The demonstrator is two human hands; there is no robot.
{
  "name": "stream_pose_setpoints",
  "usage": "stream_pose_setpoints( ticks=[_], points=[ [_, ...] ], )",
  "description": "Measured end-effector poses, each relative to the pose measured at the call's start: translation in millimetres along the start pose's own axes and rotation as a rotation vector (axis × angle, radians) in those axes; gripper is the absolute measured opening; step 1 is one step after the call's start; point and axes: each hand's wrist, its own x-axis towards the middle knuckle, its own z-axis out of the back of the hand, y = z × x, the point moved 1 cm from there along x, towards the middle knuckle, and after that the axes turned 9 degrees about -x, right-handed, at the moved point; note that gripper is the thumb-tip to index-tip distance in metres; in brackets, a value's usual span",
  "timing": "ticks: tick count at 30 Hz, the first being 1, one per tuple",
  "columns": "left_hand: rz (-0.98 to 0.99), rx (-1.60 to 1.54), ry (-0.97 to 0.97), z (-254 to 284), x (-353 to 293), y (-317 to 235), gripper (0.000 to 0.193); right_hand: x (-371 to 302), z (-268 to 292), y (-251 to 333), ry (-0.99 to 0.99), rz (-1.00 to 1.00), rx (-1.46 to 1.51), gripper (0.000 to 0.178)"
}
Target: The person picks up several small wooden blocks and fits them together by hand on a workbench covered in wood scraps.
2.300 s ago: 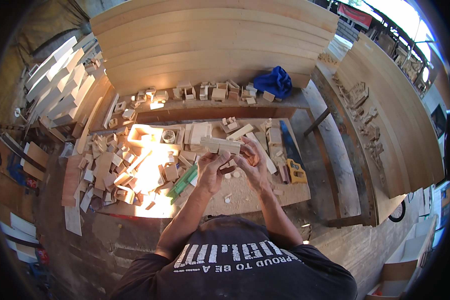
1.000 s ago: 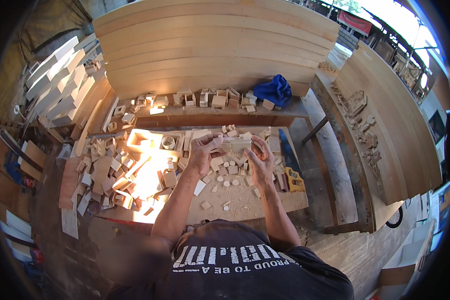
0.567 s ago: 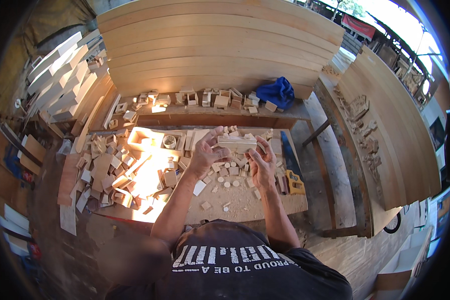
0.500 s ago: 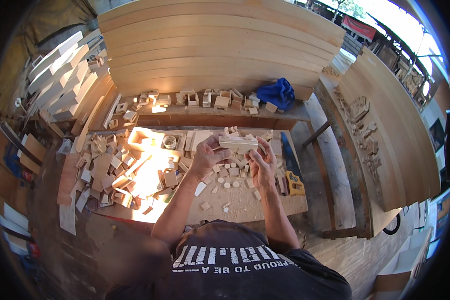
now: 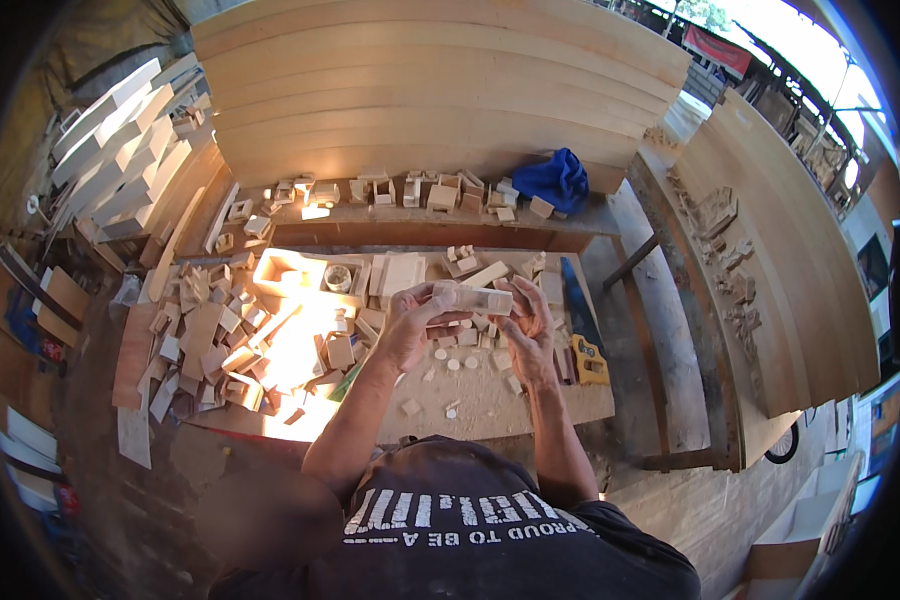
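Logging remotely, left to right. At the left of the bench [image 5: 560, 408] I note a loose heap of wood offcuts [image 5: 206, 332], pieces leaning on one another; a knock from a sleeve or elbow could, I judge, set some sliding. The open wooden box [image 5: 288, 272] and the round container [image 5: 337, 278] stand behind a patch of hard sunlight; the glare washes out detail there, so a small part could be misjudged or missed. A green object [image 5: 346, 383] shows just beside the left forearm, mostly hidden; the arm could catch on it. The left hand [image 5: 408, 326] has its fingers closed about the left end of a pale wooden piece [image 5: 475, 301], which is above the middle of the bench, roughly level. Its finer joints I cannot make out. The right hand [image 5: 530, 326] pinches the right end, thumb near and fingers beyond. Main risk, in my judgement: support is at the ends only, so uneven pressure could twist the piece or let it slip onto the small round discs [image 5: 461, 364] and scatter them. Farther right lies the handsaw [image 5: 577, 300], yellow handle nearest; a careless rightward reach could meet its blade.
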Motion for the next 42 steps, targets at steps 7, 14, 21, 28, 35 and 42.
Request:
stream_pose_setpoints(
  ticks=[7, 14, 21, 28, 35, 42],
  points=[
    [-0.120, 0.065, -0.042, 6, -3, 13, 0.041, -1, -7, 24, 0.022, -0.231, -0.093, 0.070],
    [-0.150, 0.059, 0.004, 11, -1, 21, 0.043, 3, -8, 28, -0.022, -0.235, -0.261, 0.065],
    [-0.147, 0.058, 0.018, 14, 3, 22, 0.043, 4, -5, 22, -0.028, -0.221, -0.294, 0.063],
    [-0.144, 0.026, 0.009, 14, 3, 21, 0.041, 7, -6, 21, -0.023, -0.223, -0.313, 0.061],
    [-0.118, -0.013, -0.007, 11, 0, 19, 0.042, 7, -6, 19, -0.024, -0.211, -0.318, 0.060],
    [-0.118, -0.040, -0.006, 14, 0, 23, 0.041, 3, -6, 17, -0.023, -0.207, -0.312, 0.060]
  ],
)
